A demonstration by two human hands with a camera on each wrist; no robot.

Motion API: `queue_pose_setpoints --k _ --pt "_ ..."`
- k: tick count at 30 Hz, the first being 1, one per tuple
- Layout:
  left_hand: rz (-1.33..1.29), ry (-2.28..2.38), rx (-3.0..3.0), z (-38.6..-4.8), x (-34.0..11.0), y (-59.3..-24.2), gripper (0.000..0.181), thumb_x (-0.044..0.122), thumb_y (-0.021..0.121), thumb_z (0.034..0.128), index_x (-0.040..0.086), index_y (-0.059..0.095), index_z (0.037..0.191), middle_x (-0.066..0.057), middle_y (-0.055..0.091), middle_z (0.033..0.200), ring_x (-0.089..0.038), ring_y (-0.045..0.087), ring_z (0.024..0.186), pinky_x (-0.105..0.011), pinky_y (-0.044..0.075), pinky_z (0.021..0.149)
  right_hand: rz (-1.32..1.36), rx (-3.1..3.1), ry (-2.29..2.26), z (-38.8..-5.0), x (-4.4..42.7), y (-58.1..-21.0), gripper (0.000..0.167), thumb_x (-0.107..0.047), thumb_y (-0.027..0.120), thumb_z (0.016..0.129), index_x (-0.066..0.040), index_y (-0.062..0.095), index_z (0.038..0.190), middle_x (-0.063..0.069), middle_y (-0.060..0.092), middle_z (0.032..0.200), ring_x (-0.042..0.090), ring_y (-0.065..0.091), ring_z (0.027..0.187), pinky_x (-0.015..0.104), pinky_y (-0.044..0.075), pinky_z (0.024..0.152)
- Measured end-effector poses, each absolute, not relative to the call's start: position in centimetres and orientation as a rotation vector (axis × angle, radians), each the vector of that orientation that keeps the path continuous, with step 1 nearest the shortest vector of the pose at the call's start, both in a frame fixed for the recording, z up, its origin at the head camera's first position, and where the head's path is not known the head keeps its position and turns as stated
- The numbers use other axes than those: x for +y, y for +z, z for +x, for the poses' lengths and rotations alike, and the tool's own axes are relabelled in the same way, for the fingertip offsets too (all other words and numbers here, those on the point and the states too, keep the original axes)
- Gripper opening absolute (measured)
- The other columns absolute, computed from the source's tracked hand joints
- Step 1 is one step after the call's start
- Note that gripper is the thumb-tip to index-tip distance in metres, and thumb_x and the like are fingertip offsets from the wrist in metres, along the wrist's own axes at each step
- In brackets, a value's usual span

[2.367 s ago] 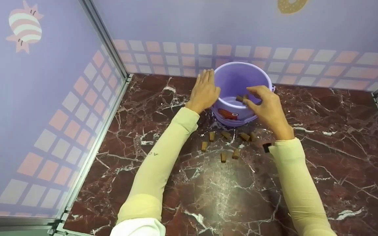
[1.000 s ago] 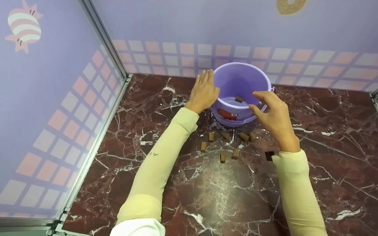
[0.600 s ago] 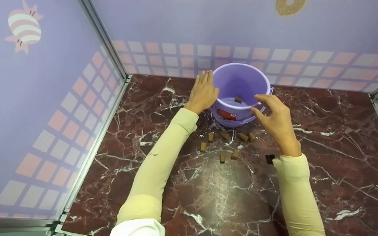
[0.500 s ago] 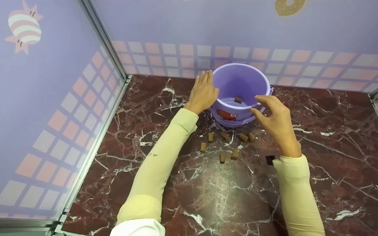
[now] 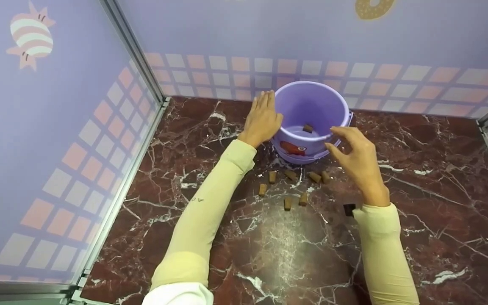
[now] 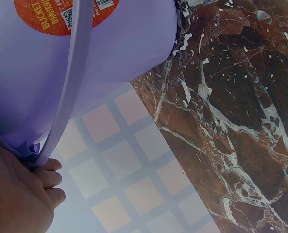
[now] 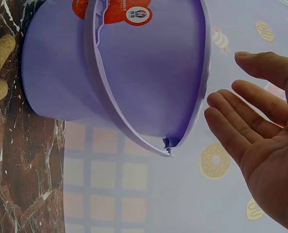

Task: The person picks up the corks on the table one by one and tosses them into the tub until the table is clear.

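Observation:
A purple bucket [image 5: 284,133] stands upright by the back wall, a red label on its side. My left hand [image 5: 262,120] rests against its left rim, fingers straight; in the left wrist view that hand [image 6: 17,194] is by the handle's end [image 6: 42,155]. My right hand [image 5: 356,154] is just outside the right front rim, thumb and fingers apart, and the right wrist view shows that hand [image 7: 270,141] holding nothing. One tapered cork stopper [image 5: 307,128] lies inside the bucket. Several more cork stoppers [image 5: 287,204] lie scattered in front of it.
The surface is dark red marble-patterned [image 5: 244,258]. Purple panels enclose it: a back wall [image 5: 227,29] and a left wall [image 5: 70,84] joined by a metal frame [image 5: 142,59]. A black piece [image 5: 349,209] shows beside the right cuff.
My right hand has released a cork stopper inside the bucket and drawn back toward me, out past the rim. The left hand stays at the left rim.

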State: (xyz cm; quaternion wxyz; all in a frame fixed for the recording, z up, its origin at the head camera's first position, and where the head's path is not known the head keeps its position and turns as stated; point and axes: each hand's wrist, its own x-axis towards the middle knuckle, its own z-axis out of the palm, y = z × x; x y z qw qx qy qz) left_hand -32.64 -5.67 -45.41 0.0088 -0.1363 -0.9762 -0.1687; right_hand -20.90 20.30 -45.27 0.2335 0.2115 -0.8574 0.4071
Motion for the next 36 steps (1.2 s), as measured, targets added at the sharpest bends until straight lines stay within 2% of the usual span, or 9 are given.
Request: queue_pose_setpoints --k 7,14,18,27,32,36 --pt "-0.428 -0.552 -3.034 -32.6 -5.7 -45.3 0.07 0.031 0.033 0.1107 -0.006 0.013 0.167 -0.021 0.015 0.175 -0.032 0.008 0.163 -0.035 -0.011 0.127 0.577 -2.355 1.117 -20.7 20.4 -45.4 0.042 0.003 0.086 0.085 0.007 0.073 0.124 0.021 0.072 0.122 0.032 0.069 0.111 0.036 0.055 0.103" --pt "-0.428 -0.538 -3.039 -32.6 -5.7 -45.2 0.07 0.031 0.034 0.111 -0.006 0.013 0.167 -0.021 0.015 0.175 -0.032 0.007 0.163 -0.035 -0.01 0.128 0.565 -2.353 1.133 -20.5 20.7 -45.8 0.041 0.004 0.086 0.084 0.006 0.073 0.124 0.021 0.073 0.122 0.034 0.069 0.112 0.046 0.053 0.107" --pt "-0.426 -0.54 -3.042 -32.6 -5.6 -45.3 0.07 0.031 0.035 0.1113 -0.006 0.013 0.167 -0.02 0.014 0.175 -0.031 0.006 0.163 -0.035 -0.011 0.127 0.544 -2.358 1.145 -20.3 20.9 -46.1 0.041 0.004 0.086 0.085 0.006 0.073 0.124 0.02 0.073 0.122 0.034 0.068 0.113 0.048 0.052 0.108" --pt "-0.42 -0.547 -3.04 -32.6 -5.4 -45.1 0.07 0.03 0.035 0.1114 -0.005 0.012 0.167 -0.02 0.014 0.175 -0.031 0.005 0.163 -0.035 -0.012 0.127 0.524 -2.36 1.149 -20.0 21.5 -46.6 0.042 0.005 0.086 0.084 0.006 0.073 0.124 0.022 0.072 0.125 0.036 0.068 0.116 0.048 0.053 0.108" --pt "-0.419 -0.552 -3.047 -32.6 -5.4 -45.1 0.07 0.029 0.037 0.1113 -0.005 0.012 0.167 -0.02 0.014 0.175 -0.03 0.005 0.163 -0.034 -0.013 0.126 0.513 -2.366 1.13 -19.9 21.7 -47.1 0.041 0.004 0.087 0.084 0.007 0.073 0.123 0.022 0.072 0.124 0.036 0.068 0.114 0.042 0.053 0.106" --pt "-0.418 -0.572 -3.041 -32.6 -5.4 -45.2 0.07 0.029 0.038 0.1117 -0.006 0.012 0.167 -0.02 0.015 0.175 -0.031 0.005 0.163 -0.034 -0.013 0.126 0.505 -2.373 1.122 -19.8 21.7 -47.4 0.04 0.004 0.086 0.085 0.007 0.073 0.123 0.022 0.072 0.123 0.036 0.068 0.112 0.043 0.053 0.105"
